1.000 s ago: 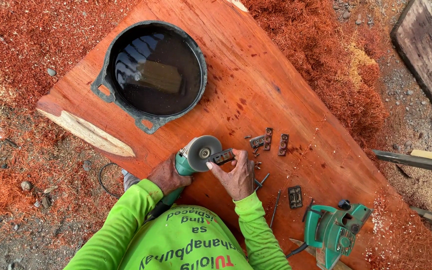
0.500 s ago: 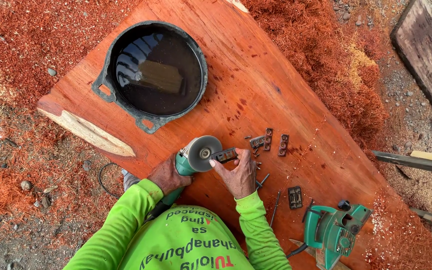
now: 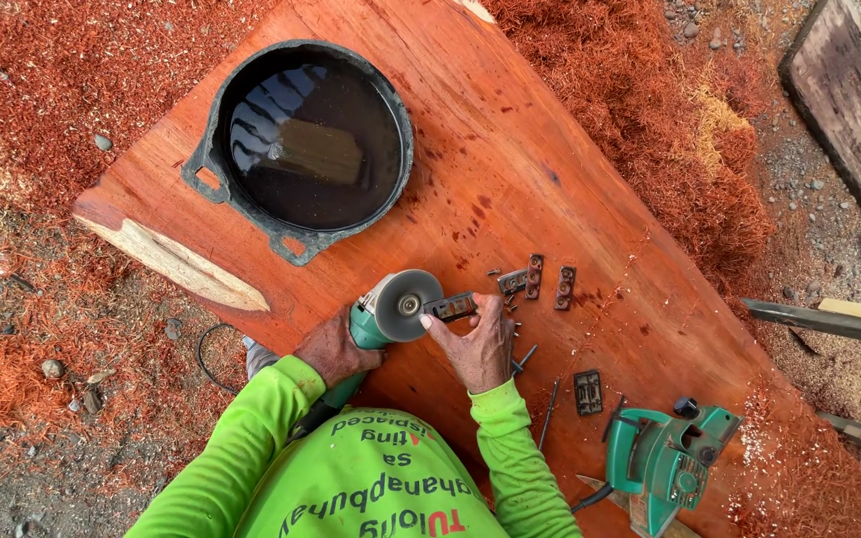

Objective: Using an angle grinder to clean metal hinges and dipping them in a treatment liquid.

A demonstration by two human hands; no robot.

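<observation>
Grinder (image 3: 376, 324), green-bodied with a round grey disc at its head, lies low in the middle of the frame on a broad reddish wooden slab (image 3: 550, 169) that serves as the worktop. The left hand (image 3: 336, 349) is wrapped closed around the green body of the tool. The right hand (image 3: 480, 349) pinches a small dark metal plate (image 3: 453, 306) between its fingertips and holds the plate's end against the edge of the disc. Both arms wear bright lime-green sleeves, and the shirt fills the bottom centre of the frame.

Just right of the held plate, three more small slotted metal plates (image 3: 535, 279) lie on the slab, two touching and one slightly apart. A few loose screws (image 3: 522, 359) lie beside the right hand. Another dark plate (image 3: 587, 392) lies lower right, near a green power tool (image 3: 665, 463) that sits at the slab's lower right end. In the upper left of the frame a round black basin (image 3: 296, 244) with two lugs rests on the slab, filled with dark water that mirrors a roof. A black cord (image 3: 209, 359) loops over the ground left of the person. Red sawdust (image 3: 650, 120) lies heaped around the slab on both sides, and weathered boards (image 3: 839, 90) lie at the upper right.
</observation>
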